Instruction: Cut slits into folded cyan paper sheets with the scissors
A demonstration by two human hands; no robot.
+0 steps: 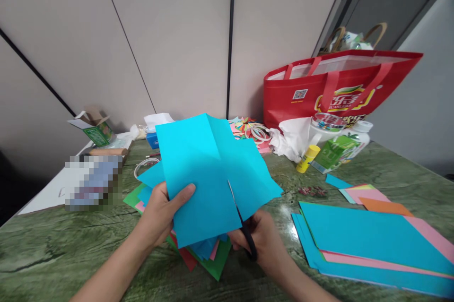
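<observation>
My left hand (163,212) grips the lower left edge of a bright blue paper sheet (198,165), thumb on its front, holding it up over the table. My right hand (264,240) is closed round black-handled scissors (244,231). Their blades reach up into a cut that runs from the sheet's lower edge along a fold line. Under the sheet lies a pile of coloured paper scraps (209,257) in green, red, pink and blue.
A stack of blue, pink and orange sheets (372,240) lies at the right on the green marble table (53,254). Behind stand a yellow glue stick (308,158), a green carton (333,153), tape rolls (258,133), white tissue (292,139), a red bag (336,87) and a small open box (94,127).
</observation>
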